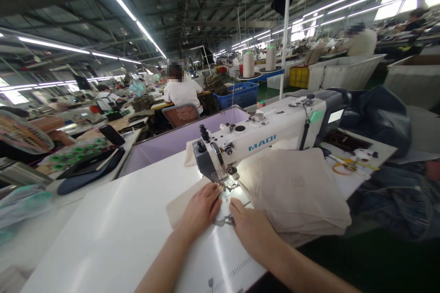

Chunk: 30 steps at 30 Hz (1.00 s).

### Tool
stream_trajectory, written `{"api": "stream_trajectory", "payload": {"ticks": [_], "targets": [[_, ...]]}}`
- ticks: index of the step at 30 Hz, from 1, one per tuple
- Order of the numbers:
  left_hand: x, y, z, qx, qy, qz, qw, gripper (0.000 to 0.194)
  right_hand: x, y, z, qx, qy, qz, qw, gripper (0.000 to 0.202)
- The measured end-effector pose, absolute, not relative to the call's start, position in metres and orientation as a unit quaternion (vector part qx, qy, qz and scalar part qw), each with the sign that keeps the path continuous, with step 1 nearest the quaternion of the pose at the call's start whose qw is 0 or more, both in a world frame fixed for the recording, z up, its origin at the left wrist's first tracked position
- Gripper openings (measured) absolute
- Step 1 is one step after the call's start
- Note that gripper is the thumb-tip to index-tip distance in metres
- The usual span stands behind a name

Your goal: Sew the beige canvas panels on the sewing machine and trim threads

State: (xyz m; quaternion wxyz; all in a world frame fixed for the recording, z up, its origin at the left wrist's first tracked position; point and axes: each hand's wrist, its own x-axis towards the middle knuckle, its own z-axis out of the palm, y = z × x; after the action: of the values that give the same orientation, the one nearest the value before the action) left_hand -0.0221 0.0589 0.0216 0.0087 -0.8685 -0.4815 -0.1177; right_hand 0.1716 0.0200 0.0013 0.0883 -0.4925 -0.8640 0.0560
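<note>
A white sewing machine (271, 130) marked MAQI stands on a white table (137, 210), its lamp lit over the presser foot (232, 185). My left hand (201, 208) lies flat on a piece of beige fabric (180, 199), fingertips just left of the foot. Right of the needle area, my right hand (254, 229) is closed, thumb and fingers curled together at the plate. What it grips is hidden; a small dark metal part (227, 221) shows beside its fingertips. A stack of folded beige fabric (295, 192) lies under the machine arm.
Scissors with orange handles (343, 166) lie on the table's right end. Behind the table is a lilac-lined bin (161, 144). Thread cones (248, 65) stand on a blue rack. A person in a white top (184, 94) sits ahead. Dark denim (395, 197) is heaped at right.
</note>
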Motion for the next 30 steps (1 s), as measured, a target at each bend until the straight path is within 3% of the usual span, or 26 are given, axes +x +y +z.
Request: {"api": "stream_trajectory", "payload": {"ticks": [10,13,17,22,30], "targets": [[-0.025,0.057,0.031,-0.853,-0.511,-0.106,-0.010,0.033,0.178,0.017,0.009,-0.495,-0.857,0.103,0.105,0.037],[-0.032,0.052,0.043,-0.828,-0.559,-0.042,-0.028,0.032,0.185,0.016,0.009,-0.490,-0.851,0.141,0.123,0.041],[-0.038,0.036,0.046,-0.723,-0.687,0.074,0.020,0.028,0.196,0.018,0.009,-0.493,-0.831,0.175,0.192,0.044],[-0.035,0.010,0.041,-0.676,-0.729,0.099,0.024,0.032,0.208,0.024,0.014,-0.471,-0.811,0.208,0.279,0.049],[-0.036,-0.001,0.048,-0.651,-0.749,0.120,0.009,0.032,0.210,0.021,0.031,-0.440,-0.870,0.193,0.113,0.035]]}}
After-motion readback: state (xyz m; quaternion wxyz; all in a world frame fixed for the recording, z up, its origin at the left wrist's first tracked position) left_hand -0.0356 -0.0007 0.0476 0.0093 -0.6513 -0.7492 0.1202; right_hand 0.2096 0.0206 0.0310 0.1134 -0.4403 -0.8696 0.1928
